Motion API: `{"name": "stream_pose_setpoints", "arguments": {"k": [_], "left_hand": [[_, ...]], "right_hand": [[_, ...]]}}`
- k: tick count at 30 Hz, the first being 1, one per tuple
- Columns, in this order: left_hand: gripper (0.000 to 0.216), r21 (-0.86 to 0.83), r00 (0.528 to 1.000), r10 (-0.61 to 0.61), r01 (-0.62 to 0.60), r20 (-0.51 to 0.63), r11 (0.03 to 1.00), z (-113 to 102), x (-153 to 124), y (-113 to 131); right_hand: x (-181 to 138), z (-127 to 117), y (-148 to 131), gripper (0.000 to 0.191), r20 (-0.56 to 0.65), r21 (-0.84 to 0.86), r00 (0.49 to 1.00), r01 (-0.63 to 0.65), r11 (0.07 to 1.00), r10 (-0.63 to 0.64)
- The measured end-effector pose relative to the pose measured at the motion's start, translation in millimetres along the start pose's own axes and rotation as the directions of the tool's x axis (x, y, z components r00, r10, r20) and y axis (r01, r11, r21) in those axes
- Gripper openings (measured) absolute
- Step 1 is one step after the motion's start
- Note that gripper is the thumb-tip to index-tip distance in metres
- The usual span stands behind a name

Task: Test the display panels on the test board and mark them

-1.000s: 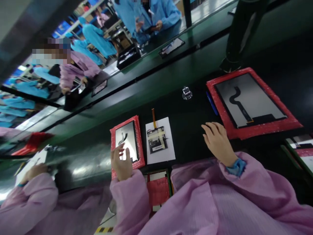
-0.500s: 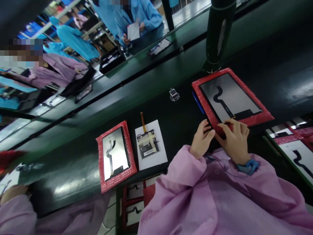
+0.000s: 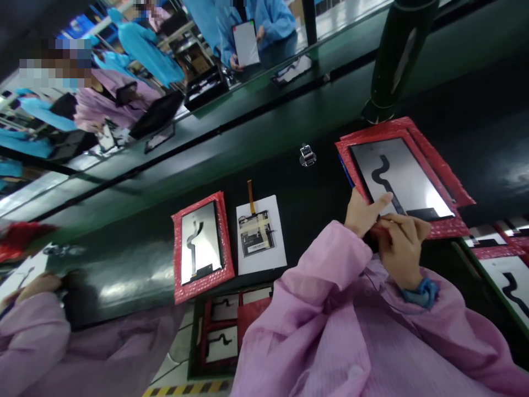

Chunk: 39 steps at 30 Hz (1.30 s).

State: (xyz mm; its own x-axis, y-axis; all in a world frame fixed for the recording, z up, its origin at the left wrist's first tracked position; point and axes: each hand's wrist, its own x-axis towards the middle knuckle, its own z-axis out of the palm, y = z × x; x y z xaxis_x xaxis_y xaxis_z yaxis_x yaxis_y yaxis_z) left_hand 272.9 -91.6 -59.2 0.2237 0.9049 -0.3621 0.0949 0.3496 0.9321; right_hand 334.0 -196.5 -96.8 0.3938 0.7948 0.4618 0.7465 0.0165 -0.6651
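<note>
A display panel (image 3: 417,176) with a black flex cable (image 3: 386,182) lies on a red bubble-wrap sheet (image 3: 450,227), in front of me to the right. My left hand (image 3: 360,214) grips the near left corner of the panel and its wrap, thumb on top and the other fingers mostly hidden. Beside it, my right hand (image 3: 403,245) is closed at the panel's near edge, by the cable's end. Its fingertips are pressed together, and what they hold is hidden. Another red bubble-wrap sheet (image 3: 448,165) shows underneath. A blue pen (image 3: 346,170) is partly covered at the left edge.
Left of my hands lie a white board with a circuit assembly (image 3: 256,234) and another panel on red wrap (image 3: 202,242). A small metal piece (image 3: 307,155) sits farther back, near a dark green post (image 3: 397,60). Trays of panels (image 3: 223,325) stand below the bench edge. Co-workers are nearby.
The panel and its wrap have shifted toward me, exposing the red sheet beneath and covering more of the pen. My left hand has closed on the corner; the right hand's fingers have drawn together.
</note>
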Motion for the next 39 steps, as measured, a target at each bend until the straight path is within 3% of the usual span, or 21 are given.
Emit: {"name": "stream_pose_setpoints", "arguments": {"k": [4, 6, 9, 11, 13, 16, 17, 19, 22, 24, 27, 29, 32, 35, 39], "left_hand": [[0.041, -0.138, 0.998, 0.045, -0.039, 0.036, 0.990, -10, -6, 3], [0.046, -0.222, 0.999, 0.030, -0.019, 0.046, 0.975, -29, -23, 8], [0.055, -0.289, 0.999, -0.045, 0.047, 0.013, 0.956, -70, -59, 17], [0.060, -0.303, 0.995, -0.084, 0.063, -0.057, 0.951, -100, -81, 21], [0.067, -0.304, 0.985, -0.125, 0.083, -0.120, 0.949, -126, -95, 21], [0.075, -0.265, 0.968, -0.175, 0.123, -0.180, 0.956, -156, -99, 12], [0.073, -0.225, 0.967, -0.171, 0.127, -0.189, 0.966, -164, -97, 9], [0.063, -0.059, 0.971, -0.098, 0.087, -0.219, 0.994, -177, -93, 3], [0.049, 0.315, 0.932, 0.136, -0.025, -0.335, 0.949, -191, -90, 2], [0.040, 0.515, 0.865, 0.307, -0.066, -0.398, 0.854, -201, -91, 8], [0.026, 0.725, 0.784, 0.486, -0.067, -0.386, 0.685, -220, -83, 26], [0.024, 0.831, 0.781, 0.515, 0.010, -0.354, 0.556, -234, -68, 38], [0.033, 0.901, 0.805, 0.457, 0.207, -0.379, 0.382, -250, -37, 49], [0.041, 0.889, 0.793, 0.413, 0.343, -0.447, 0.303, -260, -9, 51], [0.034, 0.891, 0.774, 0.459, 0.298, -0.436, 0.344, -269, 3, 45]], "right_hand": [[-1, -15, -17, 0.002, -0.069, -0.022, 0.990, 0.126, 0.992, -0.127], [0, -26, -22, 0.015, -0.096, -0.084, 0.982, 0.155, 0.984, -0.163], [5, -39, -23, 0.044, -0.074, -0.136, 0.997, 0.009, 0.991, -0.019], [10, -40, -21, 0.061, 0.064, 0.030, 0.980, -0.189, 0.981, 0.187], [16, -33, -20, 0.071, 0.358, 0.278, 0.867, -0.453, 0.847, 0.346], [23, -15, -24, 0.066, 0.742, 0.367, 0.586, -0.762, 0.534, 0.325], [25, -9, -26, 0.064, 0.796, 0.354, 0.528, -0.802, 0.481, 0.295], [28, 2, -30, 0.060, 0.833, 0.352, 0.491, -0.826, 0.440, 0.254], [32, 17, -33, 0.055, 0.834, 0.377, 0.507, -0.812, 0.446, 0.219], [35, 25, -31, 0.054, 0.817, 0.387, 0.532, -0.792, 0.473, 0.222], [39, 35, -28, 0.053, 0.782, 0.368, 0.577, -0.734, 0.571, 0.237], [40, 35, -28, 0.051, 0.745, 0.278, 0.618, -0.629, 0.726, 0.250], [43, 24, -33, 0.044, 0.666, 0.014, 0.714, -0.303, 0.953, 0.217], [56, 10, -41, 0.040, 0.623, -0.125, 0.774, -0.043, 0.991, 0.112], [98, 12, -47, 0.044, 0.595, -0.257, 0.794, 0.046, 0.965, 0.120]]}}
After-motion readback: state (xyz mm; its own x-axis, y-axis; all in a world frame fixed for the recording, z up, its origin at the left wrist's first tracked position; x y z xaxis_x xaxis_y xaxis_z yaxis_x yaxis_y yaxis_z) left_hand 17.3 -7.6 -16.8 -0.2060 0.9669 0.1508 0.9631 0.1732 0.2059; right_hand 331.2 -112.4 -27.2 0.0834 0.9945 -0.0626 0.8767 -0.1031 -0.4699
